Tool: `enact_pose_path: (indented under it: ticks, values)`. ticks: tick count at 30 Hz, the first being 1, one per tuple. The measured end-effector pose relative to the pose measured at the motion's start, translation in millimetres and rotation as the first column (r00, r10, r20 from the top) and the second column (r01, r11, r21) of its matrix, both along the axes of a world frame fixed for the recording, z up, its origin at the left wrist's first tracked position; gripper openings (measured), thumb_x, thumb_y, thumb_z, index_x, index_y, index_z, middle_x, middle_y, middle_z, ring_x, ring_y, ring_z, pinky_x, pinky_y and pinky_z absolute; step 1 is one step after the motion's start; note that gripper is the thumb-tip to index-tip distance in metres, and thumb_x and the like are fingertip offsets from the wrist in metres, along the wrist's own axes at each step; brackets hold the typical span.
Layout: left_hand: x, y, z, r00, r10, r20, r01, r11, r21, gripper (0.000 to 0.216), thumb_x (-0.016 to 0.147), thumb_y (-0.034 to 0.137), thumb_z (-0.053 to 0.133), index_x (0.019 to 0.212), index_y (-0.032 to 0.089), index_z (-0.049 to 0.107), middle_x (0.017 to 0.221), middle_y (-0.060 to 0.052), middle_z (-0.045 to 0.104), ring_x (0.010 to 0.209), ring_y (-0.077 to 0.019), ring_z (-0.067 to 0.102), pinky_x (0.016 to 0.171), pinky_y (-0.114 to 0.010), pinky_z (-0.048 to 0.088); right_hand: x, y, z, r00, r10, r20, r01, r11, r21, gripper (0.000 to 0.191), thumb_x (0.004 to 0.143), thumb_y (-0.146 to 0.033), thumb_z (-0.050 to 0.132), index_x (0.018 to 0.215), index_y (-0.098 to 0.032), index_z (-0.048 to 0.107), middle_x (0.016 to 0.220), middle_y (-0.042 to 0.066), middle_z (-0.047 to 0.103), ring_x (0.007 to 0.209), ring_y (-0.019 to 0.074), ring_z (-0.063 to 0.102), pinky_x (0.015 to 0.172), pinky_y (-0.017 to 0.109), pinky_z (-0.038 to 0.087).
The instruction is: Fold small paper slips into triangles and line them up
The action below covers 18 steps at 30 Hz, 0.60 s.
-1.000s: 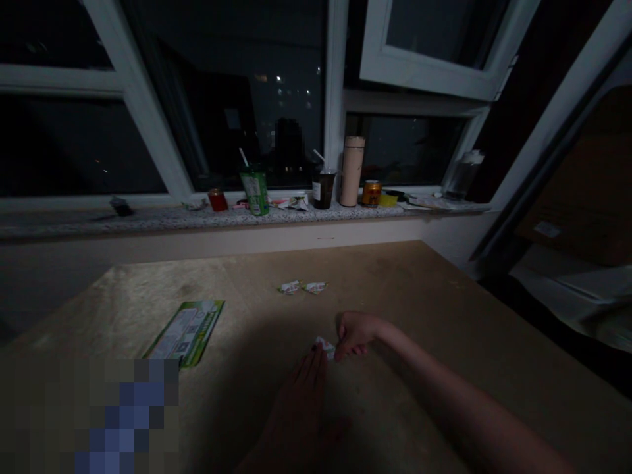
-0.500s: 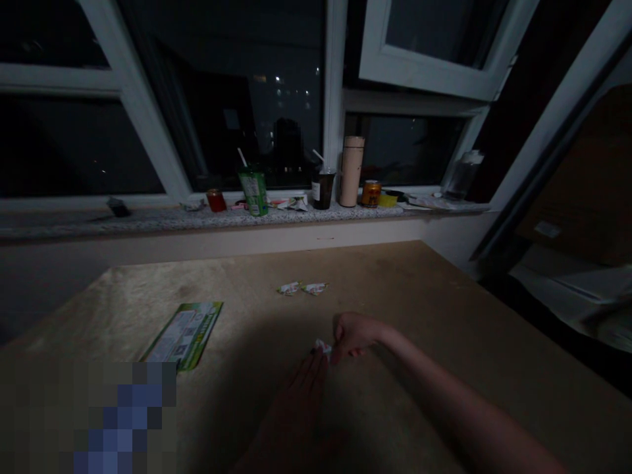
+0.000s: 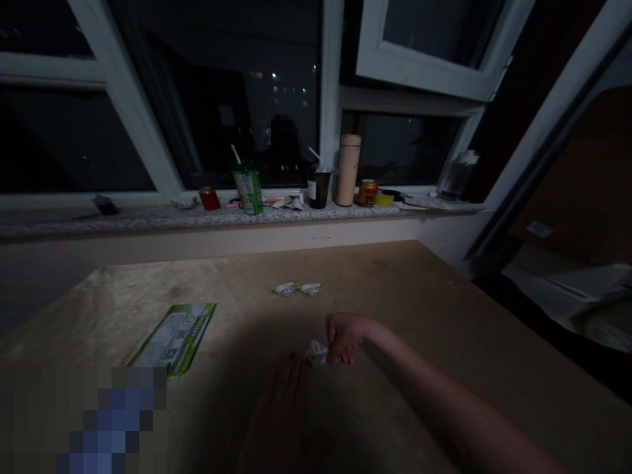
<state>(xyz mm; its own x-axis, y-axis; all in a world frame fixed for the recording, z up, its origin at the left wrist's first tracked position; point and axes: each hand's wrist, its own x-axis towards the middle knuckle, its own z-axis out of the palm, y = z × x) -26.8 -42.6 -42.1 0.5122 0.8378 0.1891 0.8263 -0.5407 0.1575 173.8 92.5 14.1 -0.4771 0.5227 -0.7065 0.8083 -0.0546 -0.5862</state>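
A small white-and-green wrapper point(image 3: 317, 352), crinkled, lies on the tabletop between my hands. My right hand point(image 3: 346, 336) comes in from the right with fingers curled and pinched at the wrapper's right side. Just left of it, my left hand point(image 3: 282, 401) is in deep shadow, fingers stretched out and flat, fingertips close by the wrapper; whether they touch it is too dark to tell. Farther back, two small wrapped candies point(image 3: 309, 288) with white and green twisted wrappers rest side by side. A green printed packet point(image 3: 190, 332) lies to the left.
Beyond the brown tabletop point(image 3: 385, 283) runs a speckled windowsill point(image 3: 286, 214). On it stand a green cup point(image 3: 247, 189) with a straw, a dark drink cup point(image 3: 320, 187), a pale flask point(image 3: 348, 171), an orange can point(image 3: 367, 193) and a red jar point(image 3: 209, 198). The lower left corner is pixelated.
My left hand has drawn back slightly left from the wrapper. More of the wrapper now shows, spread wider beside my right fingers. The whole view has shifted a little.
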Motion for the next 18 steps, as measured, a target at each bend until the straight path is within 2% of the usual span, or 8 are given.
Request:
enact_pose_path:
  ticks: [6,9,12,18]
  values:
    - [-0.4,-5.5,3.3,0.991,-0.129,-0.024,0.129,0.992,0.004,0.09,0.08,0.05,0.058,0.148,0.013,0.012,0.15,-0.014,0.021,0.134,-0.0334,0.026,0.105,-0.044,0.033,-0.2,-2.0,-1.0,1.0,-0.014,0.004,0.014,1.0,0.001,0.03,0.061,-0.034,0.077,0.05,-0.013,0.059,0.042,-0.006,0.056,0.04,0.0069,0.055,0.043,0.016,0.032]
    - [2.0,-6.2,7.1,0.991,-0.128,-0.03,0.128,0.992,-0.01,0.088,0.08,0.047,0.059,0.146,0.009,0.017,0.149,-0.016,0.023,0.133,-0.0322,0.03,0.104,-0.042,0.036,-0.4,-4.8,0.5,1.0,-0.022,-0.006,0.022,1.0,0.008,0.034,0.059,-0.039,0.078,0.049,-0.013,0.057,0.042,-0.006,0.055,0.039,0.0066,0.054,0.043,0.016,0.033]
    - [3.9,-5.0,8.3,0.992,-0.122,-0.046,0.122,0.992,0.013,0.082,0.082,0.052,0.054,0.144,0.007,0.025,0.147,-0.018,0.027,0.131,-0.0322,0.034,0.103,-0.041,0.037,-0.8,-6.7,1.0,1.0,-0.028,-0.005,0.028,0.999,0.018,0.037,0.058,-0.041,0.078,0.047,-0.013,0.056,0.04,-0.006,0.054,0.036,0.0068,0.052,0.042,0.017,0.034]
    - [6.1,-6.7,0.8,0.994,-0.084,-0.07,0.094,0.981,0.168,0.081,0.084,0.055,0.051,0.144,0.008,0.025,0.144,-0.018,0.033,0.127,-0.0331,0.04,0.102,-0.042,0.036,0.4,-5.6,-3.2,0.999,-0.034,-0.032,0.035,0.999,0.016,0.037,0.057,-0.041,0.079,0.047,-0.014,0.055,0.039,-0.006,0.054,0.036,0.007,0.052,0.043,0.017,0.037]
